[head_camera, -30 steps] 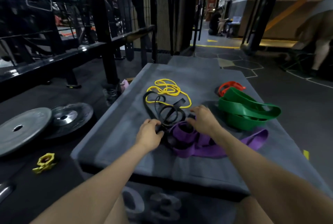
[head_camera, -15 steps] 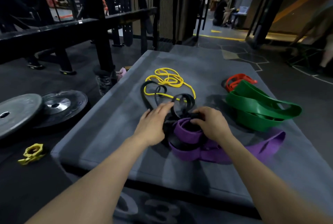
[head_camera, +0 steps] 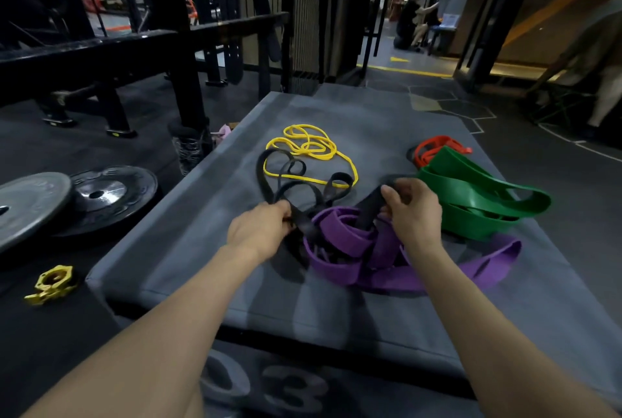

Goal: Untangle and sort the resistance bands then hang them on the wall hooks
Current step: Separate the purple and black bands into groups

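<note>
On the floor at far left lay a yellow barbell collar (head_camera: 50,284) and two weight plates (head_camera: 67,197). On the grey plyo box (head_camera: 208,249), the left hand (head_camera: 261,232) gripped the black band (head_camera: 292,189), which looped through the thin yellow band (head_camera: 309,148). The right hand (head_camera: 415,212) pinched another black strand above the coiled purple band (head_camera: 353,242). Further right lay the green band (head_camera: 481,202), with the red band (head_camera: 434,148) behind it.
</note>
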Demonstrator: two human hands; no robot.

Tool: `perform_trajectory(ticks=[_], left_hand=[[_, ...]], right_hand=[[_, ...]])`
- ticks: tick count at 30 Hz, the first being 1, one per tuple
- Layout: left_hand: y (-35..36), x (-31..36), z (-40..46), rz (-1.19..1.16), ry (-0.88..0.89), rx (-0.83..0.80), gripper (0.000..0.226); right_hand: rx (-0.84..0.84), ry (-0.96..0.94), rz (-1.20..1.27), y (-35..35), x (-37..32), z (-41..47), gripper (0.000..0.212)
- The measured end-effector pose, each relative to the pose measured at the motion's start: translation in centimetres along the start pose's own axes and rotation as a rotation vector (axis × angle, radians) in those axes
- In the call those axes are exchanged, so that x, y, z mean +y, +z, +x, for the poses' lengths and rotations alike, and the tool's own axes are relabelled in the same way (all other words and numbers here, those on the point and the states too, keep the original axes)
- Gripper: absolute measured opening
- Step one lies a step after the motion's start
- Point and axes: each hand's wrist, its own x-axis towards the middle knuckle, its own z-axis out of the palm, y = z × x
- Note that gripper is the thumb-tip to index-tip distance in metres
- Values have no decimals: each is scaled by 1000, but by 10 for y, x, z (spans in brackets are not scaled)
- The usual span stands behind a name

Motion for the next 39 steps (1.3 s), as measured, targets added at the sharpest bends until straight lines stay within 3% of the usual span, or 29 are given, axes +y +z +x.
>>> perform_trajectory(ticks=[4, 8, 10, 12, 13, 16, 18, 21, 23, 24, 26, 29, 32, 36, 39], left_hand=[[-4, -12, 2, -285, -99, 253, 19], [-10, -21, 7, -606, -143, 449, 17], [-17, -19, 6, -764, -228, 517, 19], [-20, -18, 7, -946, -352, 530, 15], [-21, -19, 8, -1041, -403, 519, 12], [-19, -24, 12, -1235, -505, 482, 14], [-19, -24, 8, -1106, -482, 418, 10], [-14, -23, 2, -592, -446, 229, 43], [-16, -16, -7, -290, -387, 259, 65], [-18, -12, -10, -248, -289, 331, 68], [-18, 0, -13, -377, -16, 431, 65], [-17, 25, -20, -586, 255, 377, 66], [-14, 43, -22, -573, 372, 209, 75], [-5, 56, -24, -510, 484, -183, 92], [-1, 62, -22, -561, 480, -224, 92]], right_hand=[[-64, -103, -24, 4, -9, -5, 15], [-578, -218, -227, -6, -17, -23, 29], [-763, -273, -468, -10, -13, -31, 68], [-775, -349, -687, -9, -6, -35, 105], [-734, -381, -765, -6, -3, -37, 114], [-566, -458, -863, -2, 0, -42, 116], [-488, -459, -904, -1, 5, -42, 101], [-452, -459, -998, -3, 3, -43, 57], [-437, -455, -1001, -7, 0, -44, 43], [-437, -451, -998, -9, -3, -45, 42], [-444, -452, -1018, -16, -5, -48, 45], [-406, -453, -1051, -27, -9, -52, 48], [-305, -441, -1037, -39, -9, -52, 47], [-197, -439, -977, -54, -3, -48, 47], [-496, -537, -780, -59, 5, -47, 50]])
